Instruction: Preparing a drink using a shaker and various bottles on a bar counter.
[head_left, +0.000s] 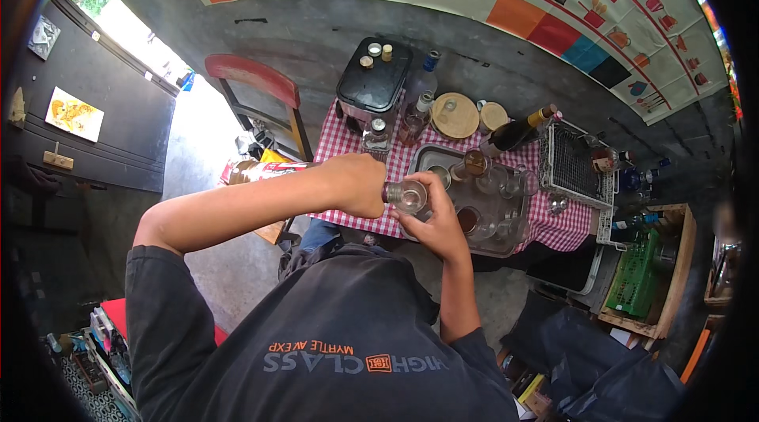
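Note:
My left hand (pixel 359 187) grips a labelled bottle (pixel 276 170) by its neck. The bottle lies almost level, its base pointing left and its mouth against or just inside a small clear drinking glass (pixel 414 196). That glass is in my right hand (pixel 439 217), thumb and fingers around its side. Clear liquid seems to be in the glass, though its level is hard to tell. Just right of my right hand is a metal tray (pixel 436 155) with several glasses. One glass (pixel 474 164) there holds amber liquid, and another (pixel 468 220) holds a dark brown drink.
A red-and-white checked tablecloth (pixel 332 146) covers the table. Behind the tray stand a dark wine bottle (pixel 513 131), round wooden lids (pixel 455 115), a clear bottle (pixel 376 137) and a black-lidded box (pixel 376 75). To the right are a wire rack (pixel 578 164) and a wooden crate (pixel 679 268).

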